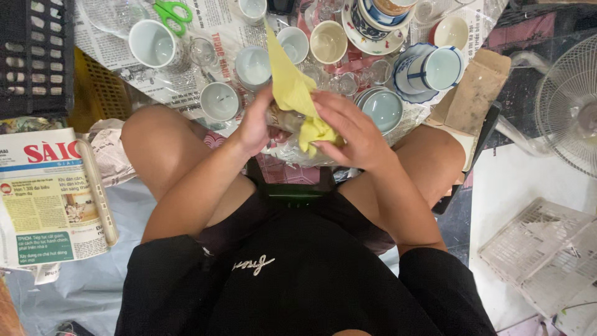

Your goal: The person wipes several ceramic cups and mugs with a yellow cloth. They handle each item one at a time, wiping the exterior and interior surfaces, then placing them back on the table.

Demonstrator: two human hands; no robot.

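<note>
- Yellow cloth (292,87) sits between both hands above the knees, one corner sticking up, the lower end bunched.
- Newspaper (50,199), folded, with a red heading, lies on the floor at left.
- White crate (547,255) lies at right, a fan (572,106) beyond it.
- Right hand (351,130) grasps the bunched cloth.
- Left hand (258,124) clasps a small object under the cloth.
- Cups (221,99) stand empty on spread newspaper ahead.
</note>
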